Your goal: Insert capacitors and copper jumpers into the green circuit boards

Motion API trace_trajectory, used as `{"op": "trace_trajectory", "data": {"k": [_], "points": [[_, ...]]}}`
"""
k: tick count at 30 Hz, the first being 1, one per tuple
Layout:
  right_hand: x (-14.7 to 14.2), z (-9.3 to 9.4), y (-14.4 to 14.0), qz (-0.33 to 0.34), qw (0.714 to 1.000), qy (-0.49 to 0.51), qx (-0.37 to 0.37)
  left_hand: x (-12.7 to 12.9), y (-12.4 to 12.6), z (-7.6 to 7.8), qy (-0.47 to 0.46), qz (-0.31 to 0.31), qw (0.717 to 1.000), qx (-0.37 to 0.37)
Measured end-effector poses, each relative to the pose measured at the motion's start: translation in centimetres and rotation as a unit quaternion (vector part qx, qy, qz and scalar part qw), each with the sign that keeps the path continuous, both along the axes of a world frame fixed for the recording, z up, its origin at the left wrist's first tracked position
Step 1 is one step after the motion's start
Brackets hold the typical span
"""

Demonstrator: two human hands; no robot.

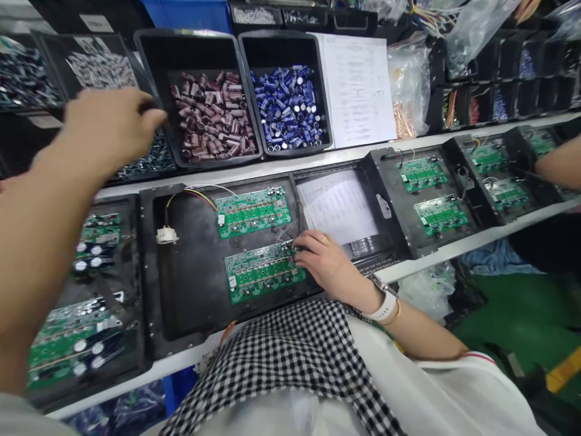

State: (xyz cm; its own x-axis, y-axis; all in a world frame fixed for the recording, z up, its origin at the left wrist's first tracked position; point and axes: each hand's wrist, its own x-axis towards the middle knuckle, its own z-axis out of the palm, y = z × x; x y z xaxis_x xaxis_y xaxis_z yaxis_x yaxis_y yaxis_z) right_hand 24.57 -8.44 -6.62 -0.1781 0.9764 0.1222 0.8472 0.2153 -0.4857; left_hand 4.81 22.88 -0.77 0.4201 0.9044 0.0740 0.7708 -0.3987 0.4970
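Note:
My right hand [324,261] rests at the right end of the lower green circuit board [263,272], fingertips drawn together on small parts there; what they pinch is too small to name. A second green circuit board [254,212] lies above it in the same black tray [190,290], with coloured wires running to a white connector [167,235]. Blurred by motion, my left hand [109,127] is raised over the parts bins at the upper left. Its thumb points right, and its other fingers are mostly hidden, so its grip is unclear.
Bins of brown capacitors [213,115] and blue capacitors [288,106] stand behind the trays, beside printed sheets [358,91]. Trays with more boards [440,215] continue rightward, where another person's forearm [560,163] reaches in. Boards with large capacitors [77,339] lie at the left.

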Motion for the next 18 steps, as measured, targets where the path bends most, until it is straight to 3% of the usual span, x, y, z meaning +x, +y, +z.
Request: {"op": "trace_trajectory", "data": {"k": [2,4,7,10,13,18], "points": [[0.4,-0.5,-1.3,-0.052,0.997,-0.047,-0.012,3.5,1.6,-2.0,0.024,-0.129,0.991,0.032],[0.5,-1.0,-1.6,-0.099,0.993,-0.064,-0.017,8.7,1.3,-4.1,-0.017,-0.224,0.973,0.045],[0.3,-1.5,-1.1,-0.117,0.992,-0.048,-0.021,16.8,-0.1,-6.2,-0.016,-0.215,0.976,-0.006],[0.1,-1.7,-0.6,-0.129,0.991,-0.020,-0.021,21.8,-0.3,-7.1,-0.002,-0.164,0.984,-0.068],[0.1,-1.9,-0.1,-0.129,0.991,0.002,-0.027,23.0,0.8,-7.4,-0.001,-0.155,0.984,-0.091],[0.2,-2.2,0.8,-0.097,0.993,0.015,-0.059,21.7,3.1,-7.5,0.036,-0.252,0.966,-0.039]]}}
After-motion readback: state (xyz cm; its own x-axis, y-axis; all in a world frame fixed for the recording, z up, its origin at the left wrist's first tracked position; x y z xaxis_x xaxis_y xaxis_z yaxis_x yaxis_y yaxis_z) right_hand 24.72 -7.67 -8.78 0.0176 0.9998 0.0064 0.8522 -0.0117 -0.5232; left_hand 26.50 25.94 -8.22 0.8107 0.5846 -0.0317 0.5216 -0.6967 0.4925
